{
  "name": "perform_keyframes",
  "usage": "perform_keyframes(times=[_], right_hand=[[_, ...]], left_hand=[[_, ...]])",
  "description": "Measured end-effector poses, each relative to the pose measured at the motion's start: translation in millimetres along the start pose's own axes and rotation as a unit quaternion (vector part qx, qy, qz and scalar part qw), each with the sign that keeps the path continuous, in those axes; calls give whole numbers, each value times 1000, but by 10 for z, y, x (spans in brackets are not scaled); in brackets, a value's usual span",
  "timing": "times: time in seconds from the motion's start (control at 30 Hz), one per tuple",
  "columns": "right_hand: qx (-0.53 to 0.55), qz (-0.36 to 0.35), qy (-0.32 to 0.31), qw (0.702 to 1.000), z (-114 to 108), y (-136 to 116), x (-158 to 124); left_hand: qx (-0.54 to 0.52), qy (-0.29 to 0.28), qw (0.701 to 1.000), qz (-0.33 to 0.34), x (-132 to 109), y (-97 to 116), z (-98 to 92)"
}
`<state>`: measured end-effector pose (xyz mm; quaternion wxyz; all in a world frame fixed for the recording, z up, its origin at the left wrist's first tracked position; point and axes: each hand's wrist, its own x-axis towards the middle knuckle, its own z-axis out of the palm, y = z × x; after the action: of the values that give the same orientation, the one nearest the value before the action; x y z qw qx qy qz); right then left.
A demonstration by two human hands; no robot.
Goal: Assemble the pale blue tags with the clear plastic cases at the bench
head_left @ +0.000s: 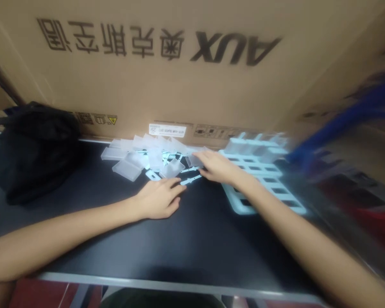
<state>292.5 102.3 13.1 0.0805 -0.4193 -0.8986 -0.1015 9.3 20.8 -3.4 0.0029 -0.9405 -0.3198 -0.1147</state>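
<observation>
My left hand [158, 199] rests low over the black tabletop with its fingers apart and nothing visible in them. Just beyond its fingertips lie a light-blue slotted piece [153, 175] and a thin light-blue strip [191, 180]. My right hand [218, 166] reaches to the right end of a pile of translucent plastic boxes [128, 169]. Its fingers and thumb are apart beside one translucent box [195, 161], partly covering it; whether they touch it is unclear. A light-blue plastic rack [244, 208] lies under and beyond my right forearm, with translucent boxes [240, 147] standing at its far end.
A large cardboard carton [167, 90] with upside-down lettering walls off the back of the table [141, 252]. A black cloth bag [35, 149] sits at the left. On the right, a blue bar [346, 122] appears blurred. A dark round object [160, 298] shows below the front edge.
</observation>
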Motion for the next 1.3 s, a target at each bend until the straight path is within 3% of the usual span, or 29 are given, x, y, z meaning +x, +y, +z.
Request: perform_keyframes(times=[0.13,0.4,0.5,0.73,1.0,1.3], right_hand=[[27,11,-19,999,-72,7,-8],[138,-72,-15,988,-180,-197,73],[134,-80,-29,987,-180,-269,105],[114,-61,-37,991,-137,-285,96],[59,7,-21,998,-366,-369,390],[2,9,-150,989,-559,-521,859]], left_hand=[[-7,-11,1000,-9,28,13,1],[-37,-39,999,-10,-5,14,-41],[-36,-45,998,-8,-9,6,-64],[-14,-10,1000,16,-47,3,-88],[-21,0,998,67,-14,-22,-48],[2,12,996,88,-10,-12,-40]])
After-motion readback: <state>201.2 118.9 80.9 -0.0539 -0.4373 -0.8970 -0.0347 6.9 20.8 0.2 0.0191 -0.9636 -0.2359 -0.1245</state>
